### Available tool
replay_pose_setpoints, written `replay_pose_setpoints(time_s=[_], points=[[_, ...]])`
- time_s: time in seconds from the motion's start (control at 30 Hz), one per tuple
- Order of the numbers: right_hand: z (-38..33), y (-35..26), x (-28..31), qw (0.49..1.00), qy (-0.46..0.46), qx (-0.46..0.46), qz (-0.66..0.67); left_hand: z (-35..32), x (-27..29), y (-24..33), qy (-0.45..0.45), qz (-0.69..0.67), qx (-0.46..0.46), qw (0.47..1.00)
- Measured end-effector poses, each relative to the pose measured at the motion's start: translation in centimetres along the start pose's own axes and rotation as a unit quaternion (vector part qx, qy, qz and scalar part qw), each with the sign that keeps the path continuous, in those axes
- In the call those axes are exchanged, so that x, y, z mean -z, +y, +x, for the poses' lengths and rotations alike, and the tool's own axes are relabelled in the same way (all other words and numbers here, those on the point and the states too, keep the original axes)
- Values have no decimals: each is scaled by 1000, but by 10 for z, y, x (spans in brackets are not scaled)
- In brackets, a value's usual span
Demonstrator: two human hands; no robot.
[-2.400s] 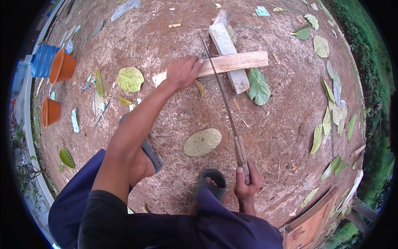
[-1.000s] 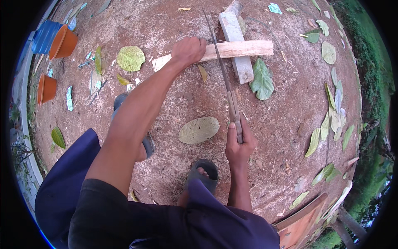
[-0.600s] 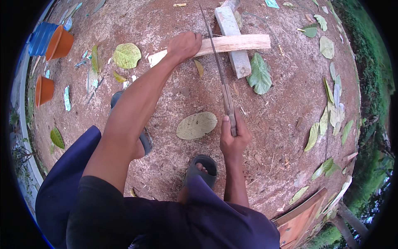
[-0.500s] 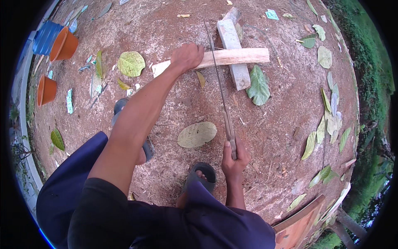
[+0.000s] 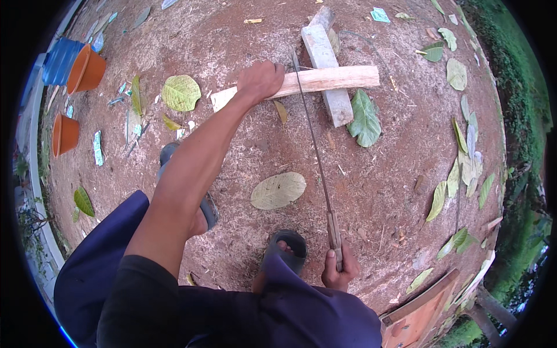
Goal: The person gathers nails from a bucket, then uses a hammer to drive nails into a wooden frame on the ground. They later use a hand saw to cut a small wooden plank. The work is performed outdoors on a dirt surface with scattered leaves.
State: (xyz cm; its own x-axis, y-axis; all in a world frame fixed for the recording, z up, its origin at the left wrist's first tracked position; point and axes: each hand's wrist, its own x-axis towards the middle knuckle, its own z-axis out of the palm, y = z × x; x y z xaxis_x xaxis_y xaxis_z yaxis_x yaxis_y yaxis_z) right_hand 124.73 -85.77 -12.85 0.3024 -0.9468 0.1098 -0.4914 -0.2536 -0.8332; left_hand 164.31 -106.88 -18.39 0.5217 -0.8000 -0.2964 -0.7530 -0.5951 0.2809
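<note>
A pale, slightly curved length of wood [image 5: 325, 79] lies crosswise over a greyish wooden block [image 5: 319, 49] on the dirt. My left hand [image 5: 260, 79] is closed over the wood left of the block, pressing it down. My right hand [image 5: 341, 268], low and close to my body, grips the wooden handle of a handsaw [image 5: 317, 153]. The saw's thin dark blade runs up and away, crossing the wood between my left hand and the block. Its far tip reaches only a little beyond the wood. Whether the blade sits in a cut cannot be made out.
Two orange buckets [image 5: 87, 69] and a blue container [image 5: 60, 61] stand at the far left. Large leaves [image 5: 278, 190] and sawdust litter the reddish dirt. My sandalled feet [image 5: 285, 250] are close below the work. A brown wooden panel [image 5: 419, 313] leans in at the lower right.
My right hand has drawn the saw back toward my body and slightly right, so less blade shows beyond the wood. My left hand and the wood have stayed in place.
</note>
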Motion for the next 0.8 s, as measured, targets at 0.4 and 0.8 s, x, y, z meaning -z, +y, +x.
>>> replay_pose_setpoints(time_s=[0.4,0.8], points=[[-22,10,1,999,15,-39,12,2,8,0,4,-49,14,999],[12,-18,-2,999,0,-36,6,-4,-3,8,46,-10,-13,999]])
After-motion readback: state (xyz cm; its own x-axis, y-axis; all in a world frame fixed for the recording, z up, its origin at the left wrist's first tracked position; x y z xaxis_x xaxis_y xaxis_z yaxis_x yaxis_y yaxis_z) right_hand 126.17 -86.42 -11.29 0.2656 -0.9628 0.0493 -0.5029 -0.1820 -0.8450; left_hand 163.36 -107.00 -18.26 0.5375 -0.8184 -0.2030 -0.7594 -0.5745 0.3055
